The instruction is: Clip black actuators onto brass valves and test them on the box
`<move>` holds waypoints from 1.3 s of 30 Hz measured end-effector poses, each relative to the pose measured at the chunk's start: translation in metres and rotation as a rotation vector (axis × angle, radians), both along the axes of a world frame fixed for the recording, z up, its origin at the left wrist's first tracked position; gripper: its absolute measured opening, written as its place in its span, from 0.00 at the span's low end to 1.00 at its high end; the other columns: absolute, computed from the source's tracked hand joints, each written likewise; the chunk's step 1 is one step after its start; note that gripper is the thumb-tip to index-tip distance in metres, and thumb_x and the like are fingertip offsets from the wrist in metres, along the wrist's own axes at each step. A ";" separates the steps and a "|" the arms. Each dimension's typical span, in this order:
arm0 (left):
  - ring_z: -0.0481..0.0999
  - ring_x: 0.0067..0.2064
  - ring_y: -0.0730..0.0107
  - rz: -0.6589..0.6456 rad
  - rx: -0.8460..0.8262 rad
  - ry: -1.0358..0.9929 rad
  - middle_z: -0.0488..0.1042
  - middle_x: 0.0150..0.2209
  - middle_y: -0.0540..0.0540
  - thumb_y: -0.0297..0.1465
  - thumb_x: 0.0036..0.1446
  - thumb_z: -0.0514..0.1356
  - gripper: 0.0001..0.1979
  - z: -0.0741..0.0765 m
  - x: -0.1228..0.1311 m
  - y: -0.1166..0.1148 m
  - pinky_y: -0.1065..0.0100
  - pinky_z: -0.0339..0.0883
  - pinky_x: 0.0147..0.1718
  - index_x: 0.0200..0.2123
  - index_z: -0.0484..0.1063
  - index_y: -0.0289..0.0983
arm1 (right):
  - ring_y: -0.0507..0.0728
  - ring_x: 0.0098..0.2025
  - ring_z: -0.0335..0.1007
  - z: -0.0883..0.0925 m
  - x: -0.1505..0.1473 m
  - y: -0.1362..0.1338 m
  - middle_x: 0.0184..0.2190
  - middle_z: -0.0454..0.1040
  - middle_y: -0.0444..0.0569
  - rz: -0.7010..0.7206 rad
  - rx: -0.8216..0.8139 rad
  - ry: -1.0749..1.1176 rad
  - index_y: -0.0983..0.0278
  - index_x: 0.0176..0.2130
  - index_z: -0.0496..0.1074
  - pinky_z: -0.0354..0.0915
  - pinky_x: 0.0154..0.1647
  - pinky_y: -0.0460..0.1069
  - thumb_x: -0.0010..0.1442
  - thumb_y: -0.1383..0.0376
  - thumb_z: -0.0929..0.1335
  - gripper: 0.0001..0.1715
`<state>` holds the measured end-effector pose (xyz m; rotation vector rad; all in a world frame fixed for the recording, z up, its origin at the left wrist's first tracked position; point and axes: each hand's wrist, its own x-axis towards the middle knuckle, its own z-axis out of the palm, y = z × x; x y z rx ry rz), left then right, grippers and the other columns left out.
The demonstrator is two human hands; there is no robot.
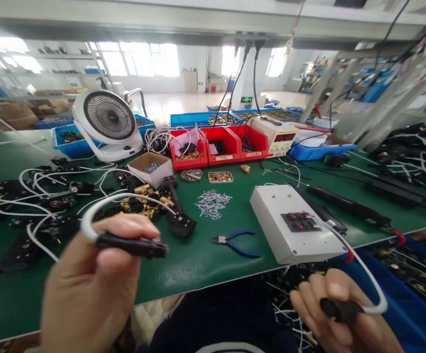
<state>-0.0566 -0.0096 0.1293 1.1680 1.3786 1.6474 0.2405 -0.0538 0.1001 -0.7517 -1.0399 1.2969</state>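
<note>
My left hand [91, 279], raised over the near left part of the table, pinches a slim black plug-like part [132, 245] between thumb and fingers. From it a white cable [124, 196] arcs to a black housing with a handle [179, 223] lying on the table. My right hand [341, 309], at the lower right below the table edge, is closed on a black connector [339, 310]. That connector's white cable [376, 289] runs up to the red and black terminals [301, 221] on a grey box [271, 230]. The two held pieces are well apart.
Blue-handled cutters [240, 242] and a pile of small wire hooks [213, 203] lie mid-table. Brass fittings [148, 201] and cabled black parts [51, 201] spread left. Behind stand a fan [110, 122], red bins [220, 147] and a power supply [275, 135]. A blue bin [400, 294] stands lower right.
</note>
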 end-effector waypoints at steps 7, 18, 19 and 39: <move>0.83 0.36 0.66 -0.236 -0.048 -0.437 0.82 0.36 0.51 0.44 0.50 0.72 0.12 -0.027 0.088 -0.024 0.69 0.81 0.34 0.34 0.78 0.46 | 0.50 0.22 0.65 -0.002 -0.029 0.004 0.22 0.71 0.44 -0.058 0.030 -0.022 0.56 0.41 0.78 0.60 0.22 0.43 0.61 0.54 0.74 0.11; 0.80 0.43 0.64 -0.291 -0.069 -0.252 0.80 0.38 0.50 0.41 0.57 0.68 0.06 -0.037 0.093 -0.035 0.68 0.79 0.44 0.36 0.80 0.49 | 0.48 0.19 0.65 -0.002 -0.046 0.005 0.21 0.74 0.43 -0.101 -0.017 -0.019 0.61 0.39 0.78 0.60 0.18 0.42 0.62 0.56 0.74 0.10; 0.80 0.43 0.65 -0.299 -0.065 -0.235 0.80 0.39 0.50 0.40 0.58 0.68 0.04 -0.037 0.093 -0.035 0.69 0.79 0.44 0.36 0.80 0.49 | 0.48 0.19 0.65 -0.002 -0.045 0.005 0.21 0.74 0.43 -0.095 -0.020 -0.015 0.60 0.39 0.78 0.60 0.19 0.41 0.63 0.57 0.73 0.10; 0.84 0.44 0.63 -0.766 0.043 0.237 0.83 0.44 0.48 0.39 0.53 0.70 0.21 -0.050 0.078 -0.032 0.71 0.78 0.43 0.51 0.77 0.47 | 0.45 0.18 0.58 -0.038 -0.014 -0.002 0.18 0.68 0.39 0.159 -0.152 0.076 0.61 0.40 0.76 0.57 0.22 0.40 0.68 0.53 0.68 0.15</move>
